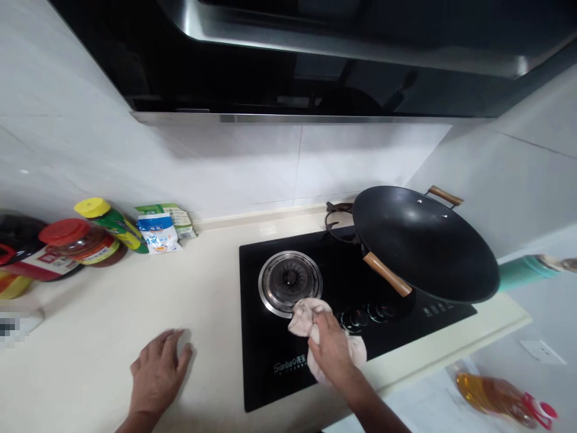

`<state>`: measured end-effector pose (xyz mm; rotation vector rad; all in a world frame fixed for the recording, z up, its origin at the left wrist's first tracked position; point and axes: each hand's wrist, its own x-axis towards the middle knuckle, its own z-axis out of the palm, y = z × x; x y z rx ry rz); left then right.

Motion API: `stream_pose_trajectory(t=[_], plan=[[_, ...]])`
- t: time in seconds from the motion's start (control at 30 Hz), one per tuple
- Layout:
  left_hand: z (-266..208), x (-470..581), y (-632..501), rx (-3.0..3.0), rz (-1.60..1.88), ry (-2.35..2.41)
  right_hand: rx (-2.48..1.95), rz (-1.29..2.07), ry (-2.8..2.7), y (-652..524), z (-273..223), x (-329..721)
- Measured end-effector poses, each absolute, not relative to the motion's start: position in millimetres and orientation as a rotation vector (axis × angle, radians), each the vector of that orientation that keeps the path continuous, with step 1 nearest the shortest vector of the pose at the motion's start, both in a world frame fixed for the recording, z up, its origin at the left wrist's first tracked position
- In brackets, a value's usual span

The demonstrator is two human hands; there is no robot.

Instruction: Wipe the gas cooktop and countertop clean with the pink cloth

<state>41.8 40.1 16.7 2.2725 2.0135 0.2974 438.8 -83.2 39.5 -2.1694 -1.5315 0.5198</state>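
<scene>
A pale pink cloth (311,313) is bunched in my right hand (331,346), whose fingers close round it. The cloth lies on the black glass gas hob (265,343), touching the near edge of the left burner (291,278). Just right of the cloth are the control knobs (358,317). My left hand (157,370) rests on the cream countertop (207,300) left of the hob, fingers apart and holding nothing. A large black wok (424,240) with wooden handles sits tilted over the right burner, which it mostly hides.
Along the left wall stand a red-lidded jar (85,240), a yellow-capped green bottle (112,222), seasoning packets (157,231) and a dark bottle (31,246). A black range hood (288,78) hangs low above. At lower right is an oil bottle (500,397).
</scene>
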Motion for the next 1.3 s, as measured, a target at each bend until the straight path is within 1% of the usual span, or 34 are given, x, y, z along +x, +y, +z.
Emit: stream_pose_trajectory(t=[0.17,0.23,0.27,0.33,0.5,0.57,0.67,0.77,0.9,1.03,1.1,1.2,1.3], plan=[[14.1,39.8,41.8,2.223,0.263,2.026,-1.784,1.020,-1.129,-88.5,37.6,422.5],[13.6,39.2,42.5,2.219,0.242,2.029,-1.726,1.128,-0.985,-79.8,40.7,434.0],[13.5,39.1,42.6,2.224,0.238,2.031,-1.727,1.130,-0.969,-74.9,42.9,444.1],[13.7,39.4,42.5,2.242,0.239,2.035,-1.777,1.019,-1.047,-66.6,48.5,470.1],[14.2,40.6,41.1,2.271,0.257,2.032,-1.921,0.396,-1.288,-67.3,67.4,528.5],[13.9,40.5,40.9,2.263,0.253,2.033,-1.972,0.291,-1.412,-77.2,72.3,532.1],[12.4,39.9,41.1,2.251,0.250,2.038,-2.066,0.395,-1.733,-93.9,68.4,512.4],[10.5,38.8,41.6,2.259,0.241,2.051,-2.155,0.504,-1.963,-98.3,53.7,484.7],[10.1,37.0,41.8,2.252,0.228,2.054,-2.292,0.331,-1.881,-69.2,36.6,476.4],[11.3,36.3,42.4,2.246,0.252,2.042,-2.437,0.222,-1.666,-9.5,36.3,501.3],[11.7,36.3,43.1,2.238,0.247,2.039,-2.478,0.287,-1.659,22.6,42.8,522.1],[11.9,36.8,43.9,2.228,0.225,2.046,-2.474,0.477,-1.770,58.1,54.9,559.4],[12.6,38.5,43.4,2.232,0.233,2.048,-2.509,0.520,-1.770,64.7,59.1,595.2]])
